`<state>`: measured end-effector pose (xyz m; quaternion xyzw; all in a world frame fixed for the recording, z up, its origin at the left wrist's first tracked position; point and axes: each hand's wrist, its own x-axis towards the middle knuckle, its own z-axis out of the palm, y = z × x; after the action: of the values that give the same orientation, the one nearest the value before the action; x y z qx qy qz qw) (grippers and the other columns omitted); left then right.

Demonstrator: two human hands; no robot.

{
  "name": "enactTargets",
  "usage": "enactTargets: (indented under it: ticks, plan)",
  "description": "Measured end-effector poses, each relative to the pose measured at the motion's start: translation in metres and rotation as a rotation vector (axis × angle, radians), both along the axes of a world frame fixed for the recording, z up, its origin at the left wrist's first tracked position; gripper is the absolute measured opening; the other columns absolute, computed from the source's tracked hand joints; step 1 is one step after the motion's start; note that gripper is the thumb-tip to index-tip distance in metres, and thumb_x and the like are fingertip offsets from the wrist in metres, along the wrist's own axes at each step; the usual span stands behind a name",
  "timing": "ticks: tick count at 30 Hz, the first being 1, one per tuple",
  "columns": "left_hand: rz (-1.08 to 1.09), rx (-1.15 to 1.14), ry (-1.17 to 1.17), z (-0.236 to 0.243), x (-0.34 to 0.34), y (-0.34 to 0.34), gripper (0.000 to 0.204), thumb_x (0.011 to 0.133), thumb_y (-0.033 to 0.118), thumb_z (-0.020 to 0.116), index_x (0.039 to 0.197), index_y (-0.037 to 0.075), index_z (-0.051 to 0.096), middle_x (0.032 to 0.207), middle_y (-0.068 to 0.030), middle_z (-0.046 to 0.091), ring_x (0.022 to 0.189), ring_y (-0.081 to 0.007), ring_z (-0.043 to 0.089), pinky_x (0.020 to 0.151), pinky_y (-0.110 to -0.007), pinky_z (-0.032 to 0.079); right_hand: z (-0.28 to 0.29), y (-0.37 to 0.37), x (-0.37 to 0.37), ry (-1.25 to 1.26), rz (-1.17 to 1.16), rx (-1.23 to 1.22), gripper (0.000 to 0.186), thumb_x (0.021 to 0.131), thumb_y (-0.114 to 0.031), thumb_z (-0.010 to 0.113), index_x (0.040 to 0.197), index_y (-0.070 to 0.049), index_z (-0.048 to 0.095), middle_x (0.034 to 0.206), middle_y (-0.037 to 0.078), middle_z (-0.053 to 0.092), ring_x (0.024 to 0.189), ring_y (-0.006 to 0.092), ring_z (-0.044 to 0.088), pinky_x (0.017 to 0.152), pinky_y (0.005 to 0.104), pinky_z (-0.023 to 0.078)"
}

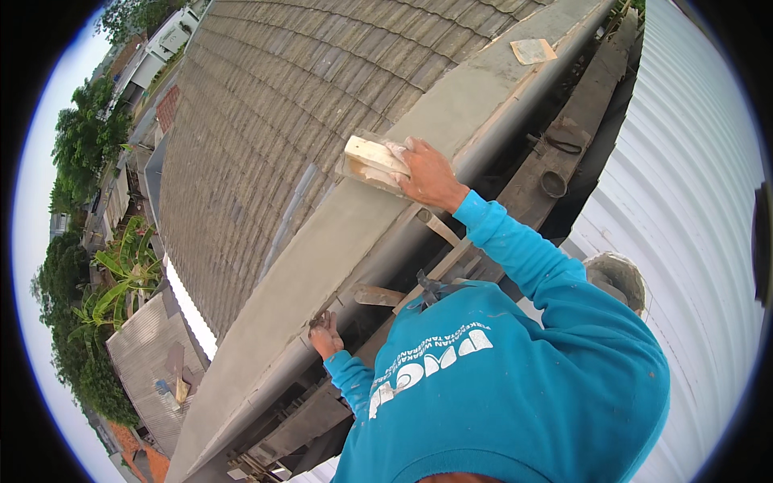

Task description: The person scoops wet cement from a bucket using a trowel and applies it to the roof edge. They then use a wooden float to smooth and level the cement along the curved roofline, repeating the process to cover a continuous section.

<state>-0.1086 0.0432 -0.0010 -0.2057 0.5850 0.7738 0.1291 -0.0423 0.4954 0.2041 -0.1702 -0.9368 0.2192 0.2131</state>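
My right hand (431, 173) is closed around the pale handle of a plastering float (366, 151). The float's flat plate lies against the smooth grey mortar band (322, 241) that runs along the edge of the tiled roof. Lower down and to the left, my left hand (325, 336) grips the outer edge of this band, its fingers bent over the rim. Its fingertips look dark and are small in the picture. Both forearms are in blue sleeves, spotted with pale mortar near the right cuff.
Grey roof tiles (322, 72) slope away beyond the band. A flat pale piece (533, 51) lies farther up it. Below the edge are wooden planks (584, 105) with a round cup-like thing (553, 184) and dark gaps. A mortar-stained bucket (616, 278) stands on white corrugated roofing (676, 161).
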Motion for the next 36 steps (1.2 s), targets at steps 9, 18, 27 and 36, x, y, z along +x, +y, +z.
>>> enactTargets:
  ticks: [9, 18, 27, 36]
  plan:
    - [-0.059, -0.054, -0.085, 0.027, 0.001, 0.012, 0.027, 0.083, -0.004, 0.043, 0.108, -0.011, 0.047, 0.106, -0.0183, 0.056, 0.116, -0.0442, 0.055, 0.104, -0.061, 0.043, -0.036, 0.239, 0.052, -0.216, -0.517, 0.274, 0.037, 0.081, -0.030, 0.066, 0.103, 0.000, 0.066, 0.100, 0.022, 0.062, 0.096, 0.0373, 0.061, 0.082, 0.0467, 0.051]
    - [-0.032, -0.040, -0.060, 0.032, -0.001, 0.010, 0.022, 0.082, -0.005, 0.042, 0.102, -0.010, 0.051, 0.106, -0.0193, 0.056, 0.113, -0.0441, 0.056, 0.104, -0.061, 0.044, -0.011, -0.039, 0.000, -0.023, 0.144, -0.058, 0.051, 0.079, -0.026, 0.072, 0.119, 0.004, 0.061, 0.118, 0.026, 0.056, 0.109, 0.0399, 0.055, 0.095, 0.0458, 0.046]
    - [-0.037, 0.066, -0.057, 0.024, 0.004, 0.001, 0.021, 0.086, -0.002, 0.048, 0.106, -0.006, 0.050, 0.102, -0.0162, 0.058, 0.114, -0.0428, 0.056, 0.105, -0.062, 0.042, -0.033, 0.224, 0.028, 0.011, -0.515, 0.290, 0.045, 0.079, -0.033, 0.067, 0.108, 0.002, 0.066, 0.108, 0.025, 0.062, 0.098, 0.0399, 0.061, 0.084, 0.0465, 0.051]
    - [0.032, -0.016, -0.059, 0.035, 0.013, 0.009, 0.030, 0.090, -0.002, 0.040, 0.118, -0.012, 0.040, 0.117, -0.0232, 0.050, 0.121, -0.0489, 0.050, 0.105, -0.064, 0.041, -0.019, -0.014, -0.001, -0.124, -0.014, 0.100, 0.043, 0.076, -0.024, 0.072, 0.106, 0.005, 0.064, 0.107, 0.024, 0.058, 0.100, 0.0378, 0.059, 0.083, 0.0455, 0.051]
